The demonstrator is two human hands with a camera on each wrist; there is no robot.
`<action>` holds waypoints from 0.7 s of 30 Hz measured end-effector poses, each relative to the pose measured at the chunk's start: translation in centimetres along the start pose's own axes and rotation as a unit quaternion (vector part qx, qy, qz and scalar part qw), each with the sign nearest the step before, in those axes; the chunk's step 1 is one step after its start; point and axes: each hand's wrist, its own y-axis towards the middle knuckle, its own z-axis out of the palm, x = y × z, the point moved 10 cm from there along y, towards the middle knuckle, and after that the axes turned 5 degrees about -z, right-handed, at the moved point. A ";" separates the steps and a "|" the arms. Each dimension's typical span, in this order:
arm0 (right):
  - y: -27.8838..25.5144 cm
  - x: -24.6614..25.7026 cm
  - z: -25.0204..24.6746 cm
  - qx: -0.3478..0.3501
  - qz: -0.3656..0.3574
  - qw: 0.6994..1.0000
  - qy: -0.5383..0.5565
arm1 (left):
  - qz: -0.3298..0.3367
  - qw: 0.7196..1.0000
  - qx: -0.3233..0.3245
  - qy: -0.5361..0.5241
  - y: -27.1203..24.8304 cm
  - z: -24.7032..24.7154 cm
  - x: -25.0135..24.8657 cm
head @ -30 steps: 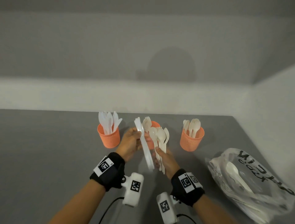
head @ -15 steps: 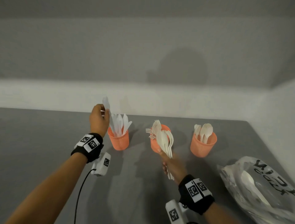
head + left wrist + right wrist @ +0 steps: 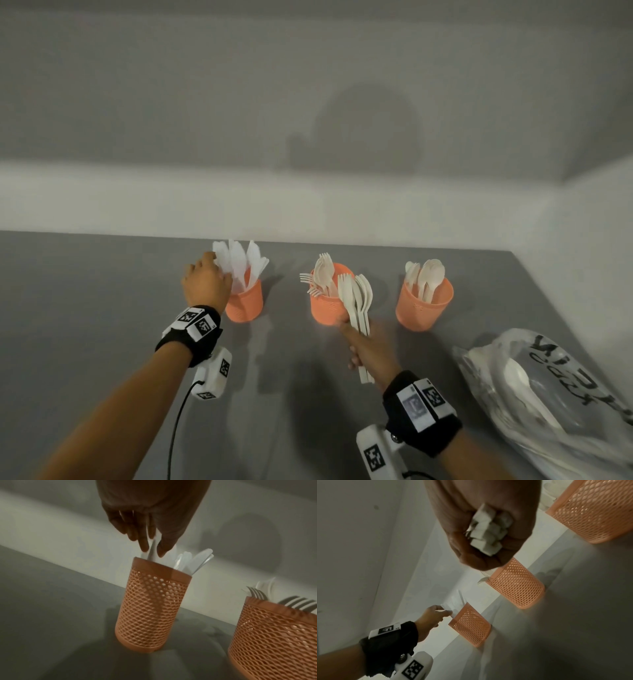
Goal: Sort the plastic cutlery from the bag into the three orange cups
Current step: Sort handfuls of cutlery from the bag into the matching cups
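Three orange mesh cups stand in a row on the grey table. The left cup [image 3: 245, 303] holds white knives, the middle cup [image 3: 325, 310] forks, the right cup [image 3: 424, 306] spoons. My left hand [image 3: 207, 284] is at the left cup's rim, and its thumb and fingers pinch a white knife [image 3: 153, 543] whose lower part is inside the cup [image 3: 150, 601]. In front of the middle cup, my right hand [image 3: 366, 349] grips a bundle of beige spoons and forks [image 3: 356, 301] by the handles [image 3: 488, 531], heads up.
A clear plastic bag [image 3: 548, 394] with black lettering lies at the right front with more cutlery inside. The table meets a white wall behind the cups and on the right. Bare grey tabletop [image 3: 85, 308] lies to the left and in front.
My left hand carried a white knife from the bundle over to the left cup and has lowered it in. The right hand kept its bundle and stayed near the middle cup.
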 end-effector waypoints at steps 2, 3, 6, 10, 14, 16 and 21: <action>0.1 -0.1 -0.2 0.002 -0.005 1.000 -0.003 | 0.042 0.999 -0.023 0.008 -0.1 -0.6 -1.2; 0.2 0.0 -0.3 0.002 -0.009 1.000 -0.005 | 0.074 0.997 -0.029 0.011 -0.1 -0.8 -2.0; 0.3 0.5 -0.2 0.010 -0.021 1.000 -0.010 | 0.134 0.990 0.007 0.034 0.7 0.2 -3.8; 0.2 1.4 0.4 0.034 -0.040 0.999 0.005 | 0.116 0.985 0.094 0.088 1.6 2.8 -3.2; -0.1 0.6 1.1 0.072 -0.013 0.996 0.054 | 0.114 0.990 0.065 0.056 1.1 1.6 -4.2; 0.0 -0.1 1.5 0.086 0.012 0.993 0.082 | 0.135 0.990 0.016 -0.030 -0.4 -0.5 -6.1; -0.4 -0.2 3.2 0.137 0.035 0.979 0.147 | 0.114 0.936 0.171 -0.287 -8.5 -0.5 -11.3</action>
